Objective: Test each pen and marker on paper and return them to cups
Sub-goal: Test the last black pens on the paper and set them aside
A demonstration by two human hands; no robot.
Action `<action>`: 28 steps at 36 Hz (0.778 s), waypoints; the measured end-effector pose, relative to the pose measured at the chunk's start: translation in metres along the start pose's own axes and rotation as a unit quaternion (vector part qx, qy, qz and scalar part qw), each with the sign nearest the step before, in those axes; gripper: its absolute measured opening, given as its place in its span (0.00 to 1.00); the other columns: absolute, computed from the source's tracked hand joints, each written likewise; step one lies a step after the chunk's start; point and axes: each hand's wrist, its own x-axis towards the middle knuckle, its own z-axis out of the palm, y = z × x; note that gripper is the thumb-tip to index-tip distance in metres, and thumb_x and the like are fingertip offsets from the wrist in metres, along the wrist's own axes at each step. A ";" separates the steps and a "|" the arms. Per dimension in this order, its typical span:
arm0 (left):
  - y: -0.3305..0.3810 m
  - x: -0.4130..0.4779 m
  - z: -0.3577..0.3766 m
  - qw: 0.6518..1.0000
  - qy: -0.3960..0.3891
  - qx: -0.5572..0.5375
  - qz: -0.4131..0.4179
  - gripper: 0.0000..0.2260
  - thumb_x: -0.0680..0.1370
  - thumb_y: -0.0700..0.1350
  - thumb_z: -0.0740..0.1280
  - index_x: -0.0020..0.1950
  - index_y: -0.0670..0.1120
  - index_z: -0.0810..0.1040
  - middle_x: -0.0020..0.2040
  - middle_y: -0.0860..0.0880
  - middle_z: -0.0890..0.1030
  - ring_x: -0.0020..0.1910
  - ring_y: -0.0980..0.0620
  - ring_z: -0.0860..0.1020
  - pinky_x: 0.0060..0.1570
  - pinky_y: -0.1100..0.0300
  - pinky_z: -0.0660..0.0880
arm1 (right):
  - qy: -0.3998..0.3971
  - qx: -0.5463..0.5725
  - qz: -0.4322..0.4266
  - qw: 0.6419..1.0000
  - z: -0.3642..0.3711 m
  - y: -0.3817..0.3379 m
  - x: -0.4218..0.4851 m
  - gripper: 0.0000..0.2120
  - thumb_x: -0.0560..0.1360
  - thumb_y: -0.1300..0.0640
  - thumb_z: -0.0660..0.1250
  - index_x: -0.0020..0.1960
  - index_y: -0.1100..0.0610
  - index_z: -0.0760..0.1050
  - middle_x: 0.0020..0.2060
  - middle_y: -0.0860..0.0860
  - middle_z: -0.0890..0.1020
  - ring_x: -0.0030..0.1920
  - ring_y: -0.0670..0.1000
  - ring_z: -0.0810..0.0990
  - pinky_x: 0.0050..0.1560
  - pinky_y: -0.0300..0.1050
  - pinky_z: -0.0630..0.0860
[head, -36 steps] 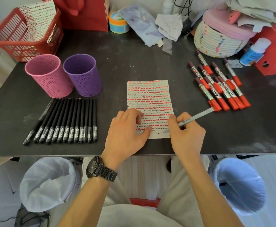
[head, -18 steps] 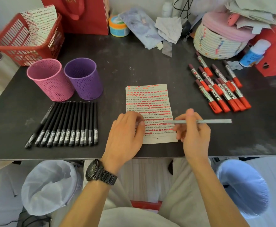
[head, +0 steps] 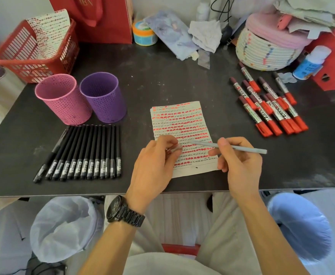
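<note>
Dark, matt, scuffed table (head: pixel 162 76) seen from above. At centre lies one rectangular sheet of paper (head: pixel 182 124), covered with rows of red dashes and fine black scribbles; its lower left corner is hidden under the left hand (head: pixel 154 167).

The right hand (head: pixel 240 161) grips one slim, pale grey pen (head: pixel 246 149) between thumb and fingers. The pen is held nearly level just above the lower part of the sheet, with its fine end pointing towards the left hand. The left hand's fingers are curled and pinch a small pale piece (head: pixel 173 149) at that end; it is blurred, and its shape cannot be made out. A dark metal-link watch (head: pixel 123 212) sits on the left wrist.

To the left stand two upright cylindrical cups with perforated walls, one pink (head: pixel 63 100) and one purple (head: pixel 103 96), touching side by side. In front of them is a tight row of slender black pens (head: pixel 87 151), about thirteen; the close packing prevents an exact count.

To the right lie red-capped markers (head: pixel 270 108) with printed labels, roughly ten, some overlapping.

At far left is one red slotted plastic basket (head: pixel 23 56), holding another marked sheet. At far right is one round coiled-rope basket (head: pixel 266 50) with a pink lid, partly covered by crumpled paper.
</note>
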 end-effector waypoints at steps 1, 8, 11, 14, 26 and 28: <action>0.000 0.000 0.000 1.000 0.000 0.005 0.004 0.09 0.82 0.54 0.65 0.59 0.60 0.68 0.52 0.65 0.74 0.53 0.57 0.75 0.51 0.51 0.78 | -0.002 0.003 -0.002 1.000 0.000 0.000 0.000 0.06 0.78 0.52 0.69 0.45 0.54 0.78 0.35 0.53 0.86 0.26 0.46 0.74 0.27 0.34 0.71; -0.004 0.002 0.002 1.000 0.007 0.001 0.006 0.10 0.81 0.53 0.67 0.57 0.62 0.68 0.48 0.72 0.70 0.51 0.60 0.74 0.44 0.66 0.72 | -0.006 -0.011 -0.005 1.000 0.000 0.001 -0.001 0.06 0.79 0.56 0.68 0.45 0.56 0.77 0.35 0.52 0.85 0.26 0.46 0.74 0.28 0.34 0.71; -0.005 0.002 0.002 1.000 0.007 -0.009 0.003 0.10 0.80 0.53 0.68 0.54 0.63 0.68 0.48 0.67 0.73 0.49 0.59 0.76 0.43 0.63 0.75 | -0.013 -0.032 -0.004 0.999 0.000 0.001 -0.001 0.06 0.80 0.60 0.68 0.45 0.59 0.76 0.34 0.52 0.85 0.26 0.46 0.74 0.29 0.34 0.72; -0.005 0.002 0.002 1.000 0.003 -0.009 0.004 0.09 0.80 0.55 0.69 0.54 0.63 0.69 0.49 0.70 0.73 0.50 0.60 0.77 0.44 0.62 0.76 | -0.028 -0.055 0.004 0.998 0.002 0.000 -0.002 0.05 0.79 0.61 0.69 0.45 0.60 0.76 0.34 0.51 0.85 0.27 0.44 0.76 0.29 0.34 0.72; -0.007 0.002 0.000 0.999 0.020 -0.007 0.043 0.10 0.77 0.51 0.73 0.51 0.60 0.73 0.49 0.70 0.73 0.51 0.62 0.73 0.48 0.76 0.67 | -0.056 -0.071 0.014 0.996 0.007 -0.007 -0.002 0.10 0.75 0.51 0.73 0.52 0.56 0.79 0.41 0.48 0.87 0.38 0.46 0.85 0.34 0.32 0.76; -0.007 0.002 0.000 0.999 0.024 -0.005 0.040 0.10 0.77 0.50 0.73 0.52 0.60 0.73 0.49 0.71 0.73 0.51 0.62 0.73 0.48 0.76 0.67 | -0.052 -0.056 0.009 0.997 0.006 -0.006 -0.002 0.10 0.78 0.49 0.71 0.52 0.55 0.77 0.39 0.50 0.86 0.33 0.44 0.82 0.31 0.33 0.74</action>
